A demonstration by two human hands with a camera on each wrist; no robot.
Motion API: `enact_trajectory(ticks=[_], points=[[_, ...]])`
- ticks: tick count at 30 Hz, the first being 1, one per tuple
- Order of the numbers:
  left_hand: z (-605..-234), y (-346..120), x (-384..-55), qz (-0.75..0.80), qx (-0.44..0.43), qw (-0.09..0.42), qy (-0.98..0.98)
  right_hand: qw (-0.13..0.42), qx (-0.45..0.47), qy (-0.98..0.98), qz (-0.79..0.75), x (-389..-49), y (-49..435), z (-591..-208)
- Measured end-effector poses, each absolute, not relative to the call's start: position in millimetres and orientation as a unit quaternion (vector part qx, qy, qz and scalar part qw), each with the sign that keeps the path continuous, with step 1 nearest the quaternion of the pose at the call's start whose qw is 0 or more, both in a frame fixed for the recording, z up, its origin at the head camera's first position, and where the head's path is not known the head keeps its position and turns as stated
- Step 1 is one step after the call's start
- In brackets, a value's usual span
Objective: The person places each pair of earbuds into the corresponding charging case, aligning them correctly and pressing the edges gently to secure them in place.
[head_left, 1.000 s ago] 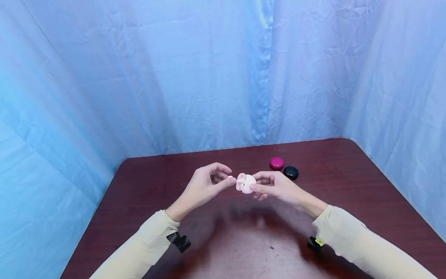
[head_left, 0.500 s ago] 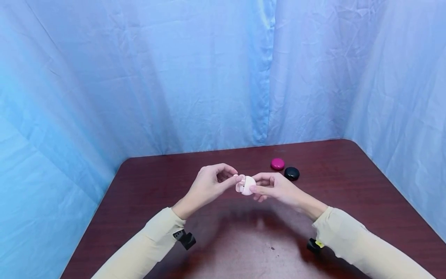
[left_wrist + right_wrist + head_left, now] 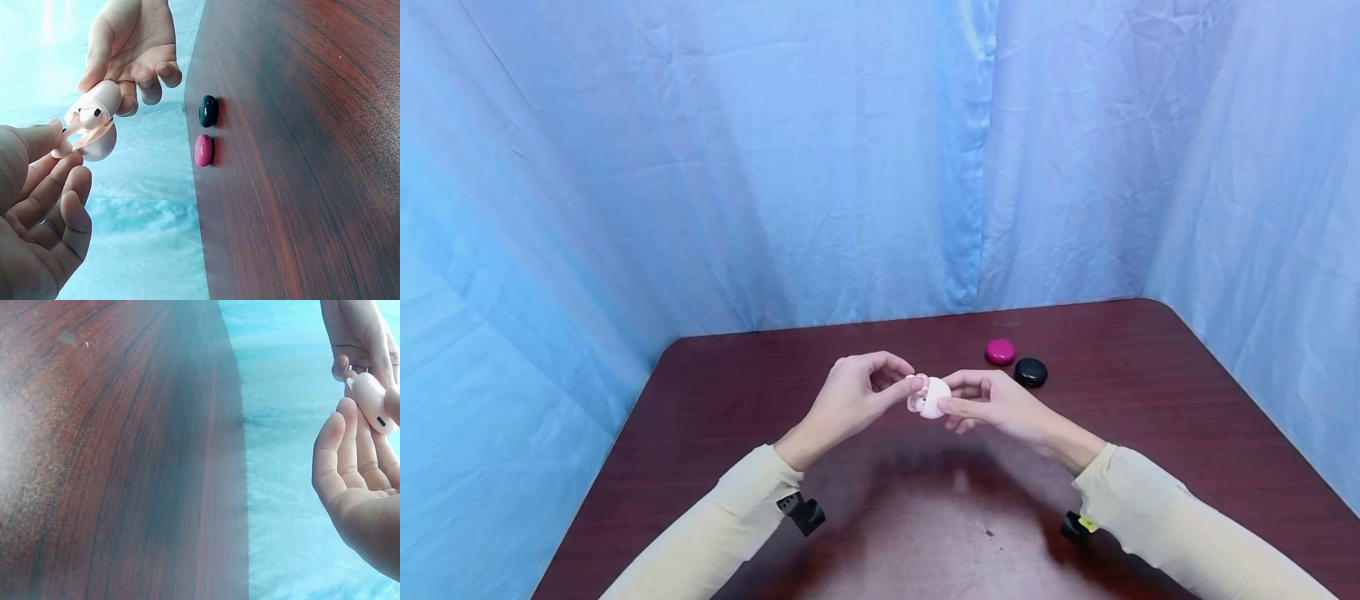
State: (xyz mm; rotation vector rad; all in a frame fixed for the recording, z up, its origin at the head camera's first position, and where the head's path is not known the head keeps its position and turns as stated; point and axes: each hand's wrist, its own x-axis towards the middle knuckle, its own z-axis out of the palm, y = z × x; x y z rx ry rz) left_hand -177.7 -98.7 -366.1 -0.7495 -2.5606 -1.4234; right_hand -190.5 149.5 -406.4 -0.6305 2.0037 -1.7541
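A pale pink earbud case (image 3: 936, 398) with its lid flipped up is held above the table by my right hand (image 3: 1000, 404), thumb on one side and fingers on the other. A charging port shows on its end in the right wrist view. One earbud (image 3: 91, 117) sits at the case's opening. My left hand (image 3: 857, 396) pinches a second pale earbud (image 3: 61, 149) between thumb and forefinger, right at the opening and beside the lid (image 3: 101, 144). The fingers partly cover it.
Behind the right hand, a magenta rounded case (image 3: 1000, 352) and a black rounded case (image 3: 1031, 372) lie on the dark red-brown wooden table (image 3: 737, 375). Light blue curtains (image 3: 850, 167) hang along the table's back and both sides.
The left hand has moved right with its earbud, from just short of the case up to its opening. The right hand and the case have stayed almost still.
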Motion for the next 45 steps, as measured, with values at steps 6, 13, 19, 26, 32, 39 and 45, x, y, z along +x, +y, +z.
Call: enact_trajectory(ticks=[6,13,19,26,32,39,45], points=[[-367.2,-96.7,-178.4,-0.472,-0.254,0.06,-0.842,0.199,-0.224,0.72,-0.625,-189.2,150.2,-404.5],[-366.3,-96.0,-178.3,-0.462,-0.26,0.074,-0.845,0.198,-0.224,0.724,-0.622,-189.0,150.6,-403.3],[-366.7,-95.9,-179.4,-0.473,-0.252,0.06,-0.842,0.199,-0.225,0.721,-0.624,-189.2,151.1,-402.5],[-369.8,-94.2,-179.9,-0.481,-0.241,0.04,-0.842,0.2,-0.223,0.72,-0.626,-189.0,152.6,-403.9],[-373.4,-91.7,-178.4,-0.449,-0.254,0.055,-0.855,0.198,-0.221,0.723,-0.624,-187.7,154.8,-405.2],[-372.7,-93.1,-179.0,-0.445,-0.28,0.064,-0.848,0.202,-0.223,0.722,-0.623,-188.7,155.0,-407.3],[-371.1,-97.7,-180.7,-0.462,-0.307,0.058,-0.83,0.207,-0.227,0.722,-0.62,-190.4,155.4,-409.5]])
